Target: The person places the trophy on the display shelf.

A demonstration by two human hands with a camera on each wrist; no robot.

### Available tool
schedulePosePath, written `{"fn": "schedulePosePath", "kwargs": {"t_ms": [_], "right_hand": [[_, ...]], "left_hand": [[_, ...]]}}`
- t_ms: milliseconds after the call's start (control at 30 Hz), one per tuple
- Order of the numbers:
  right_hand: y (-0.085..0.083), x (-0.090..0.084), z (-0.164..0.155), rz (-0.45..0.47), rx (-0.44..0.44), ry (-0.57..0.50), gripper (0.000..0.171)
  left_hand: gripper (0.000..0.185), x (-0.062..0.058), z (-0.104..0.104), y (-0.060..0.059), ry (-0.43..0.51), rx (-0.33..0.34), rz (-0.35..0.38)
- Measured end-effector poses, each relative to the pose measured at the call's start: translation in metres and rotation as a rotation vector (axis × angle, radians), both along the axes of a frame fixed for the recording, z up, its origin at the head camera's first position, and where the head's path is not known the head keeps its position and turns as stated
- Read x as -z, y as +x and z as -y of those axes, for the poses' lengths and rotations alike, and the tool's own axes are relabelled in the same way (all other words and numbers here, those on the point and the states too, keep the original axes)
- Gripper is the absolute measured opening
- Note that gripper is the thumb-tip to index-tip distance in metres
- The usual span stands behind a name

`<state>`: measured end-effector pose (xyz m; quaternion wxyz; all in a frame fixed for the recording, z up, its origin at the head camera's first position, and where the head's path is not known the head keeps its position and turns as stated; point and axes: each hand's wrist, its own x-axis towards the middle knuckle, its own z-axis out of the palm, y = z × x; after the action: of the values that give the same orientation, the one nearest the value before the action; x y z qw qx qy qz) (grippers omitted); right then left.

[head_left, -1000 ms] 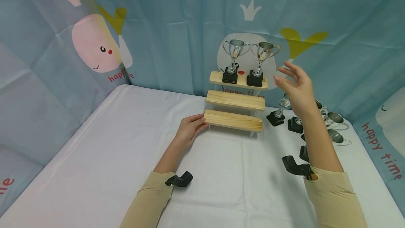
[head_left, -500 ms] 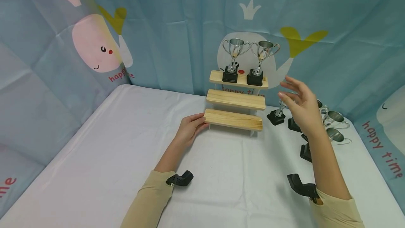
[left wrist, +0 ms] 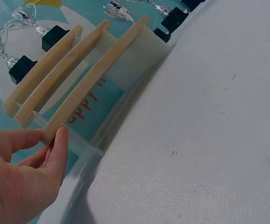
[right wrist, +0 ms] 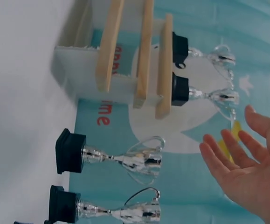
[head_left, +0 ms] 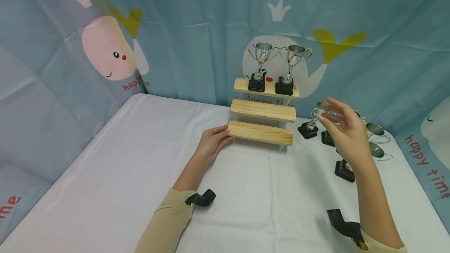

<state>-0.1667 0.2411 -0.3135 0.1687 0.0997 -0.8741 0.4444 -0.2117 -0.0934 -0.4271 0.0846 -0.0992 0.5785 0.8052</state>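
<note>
Beside the right end of the wooden stand (head_left: pixel 263 111), on the white-covered surface (head_left: pixel 246 206), a silver trophy (head_left: pixel 311 125) stands on its black base, long axis upright, cup at the top. The right hand (head_left: pixel 346 130) is clearly the nearer one. From its grip the trophy lies to the left, and in the head view the fingertips overlap the cup; the right wrist view shows space between hand and metal, so they look apart. That grip is fairly wide, fingers softly bent and thumb held off them, with nothing between. By judgement, any reach for the trophy turns on lining up this gap, which faces left, with the upright cup and stem. More trophies (head_left: pixel 374 129) stand beyond and to the right of the hand, some partly hidden by the arm.

Across the stand, the left hand (head_left: pixel 210 143) has a narrow grip, pinching the left end of the bottom board (head_left: pixel 260 133) between thumb and fingers. The whole stand lies between it and the trophy. Up on the top board (head_left: pixel 270 89), two matching cups (head_left: pixel 289 71) stand side by side.
</note>
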Motion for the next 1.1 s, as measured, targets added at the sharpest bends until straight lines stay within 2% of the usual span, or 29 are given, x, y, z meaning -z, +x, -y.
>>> {"fn": "schedulePosePath", "kwargs": {"t_ms": [200,367,700,1100], "right_hand": [[0.010,0.005,-0.009,0.016,0.007,0.035,0.057],[0.017,0.006,-0.015,-0.006,0.038,0.050,0.055],[0.030,0.009,-0.036,-0.020,0.157,0.076,0.053],[0.036,0.016,-0.057,-0.045,0.282,0.085,0.052]], "left_hand": [[0.040,0.000,0.000,0.000,0.003,0.002,-0.001],[0.040,0.001,0.001,0.000,0.004,0.000,-0.005],[0.040,0.002,0.000,-0.001,0.014,-0.001,-0.009],[0.040,0.002,0.000,-0.001,0.024,-0.013,0.002]]}}
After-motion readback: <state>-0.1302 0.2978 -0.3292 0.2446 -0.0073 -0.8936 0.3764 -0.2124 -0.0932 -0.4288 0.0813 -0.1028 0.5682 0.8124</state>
